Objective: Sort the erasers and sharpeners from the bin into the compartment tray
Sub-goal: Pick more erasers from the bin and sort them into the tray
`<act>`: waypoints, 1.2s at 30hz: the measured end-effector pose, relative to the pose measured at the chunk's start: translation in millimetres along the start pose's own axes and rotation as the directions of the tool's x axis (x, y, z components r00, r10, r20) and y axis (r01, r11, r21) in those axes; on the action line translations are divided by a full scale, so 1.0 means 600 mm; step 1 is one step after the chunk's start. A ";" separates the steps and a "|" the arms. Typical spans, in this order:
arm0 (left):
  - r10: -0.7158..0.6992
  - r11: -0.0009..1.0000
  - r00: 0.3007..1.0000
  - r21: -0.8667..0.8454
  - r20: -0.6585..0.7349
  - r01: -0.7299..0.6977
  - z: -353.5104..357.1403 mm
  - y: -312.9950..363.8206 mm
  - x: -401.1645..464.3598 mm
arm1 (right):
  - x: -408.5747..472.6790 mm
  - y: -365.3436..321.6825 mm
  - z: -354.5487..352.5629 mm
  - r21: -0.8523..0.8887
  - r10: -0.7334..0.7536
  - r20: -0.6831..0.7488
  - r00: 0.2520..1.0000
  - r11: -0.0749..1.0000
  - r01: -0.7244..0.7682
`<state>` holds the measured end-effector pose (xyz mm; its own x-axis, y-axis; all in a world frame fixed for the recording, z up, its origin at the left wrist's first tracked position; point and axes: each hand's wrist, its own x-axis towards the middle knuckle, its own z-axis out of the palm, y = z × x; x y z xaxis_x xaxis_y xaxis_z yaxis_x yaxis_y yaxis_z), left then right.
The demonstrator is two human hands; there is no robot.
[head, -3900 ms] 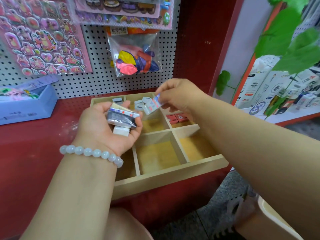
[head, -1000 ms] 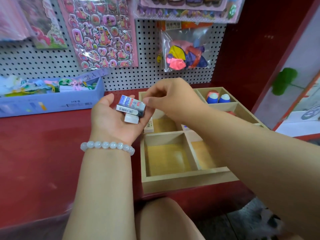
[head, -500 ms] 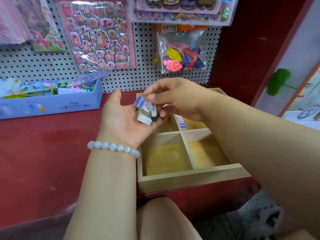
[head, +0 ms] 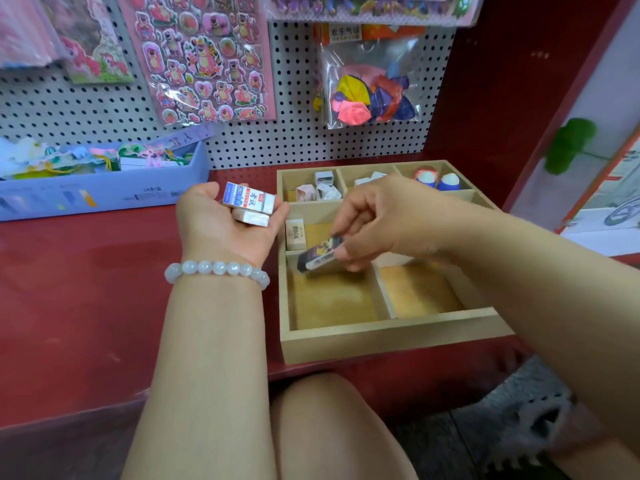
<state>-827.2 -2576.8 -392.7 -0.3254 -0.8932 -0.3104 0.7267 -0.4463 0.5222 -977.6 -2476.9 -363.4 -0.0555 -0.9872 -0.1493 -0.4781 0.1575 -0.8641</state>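
right grip (head: 377, 230) pinching dark eraser (head: 320, 254) over tray (head: 394, 336), near-left cell; left grip (head: 225, 226) cupping two erasers (head: 250, 206). light, stiff, likely film-slick; best pinched across long sides.

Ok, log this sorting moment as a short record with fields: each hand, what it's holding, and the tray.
left hand: palm up, holding two boxed erasers
right hand: pinching a dark eraser
dark eraser position: tilted over the near-left compartment
tray: wooden, on the red shelf
near compartments: nothing in them
far-left compartment: several small wrapped pieces
blue bin: left of the tray
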 end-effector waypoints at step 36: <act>-0.070 0.703 0.961 0.697 0.268 -0.144 0.032 -0.053 -0.034 | 0.033 -0.017 -0.033 0.237 0.038 -0.112 0.993 0.971 -0.010</act>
<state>-855.4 -2545.8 -387.4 -0.5256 -0.8421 -0.1213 0.1361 -0.2240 0.9651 -991.3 -2498.3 -348.1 -0.1719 -0.9769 -0.1272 -0.2561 0.1689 -0.9518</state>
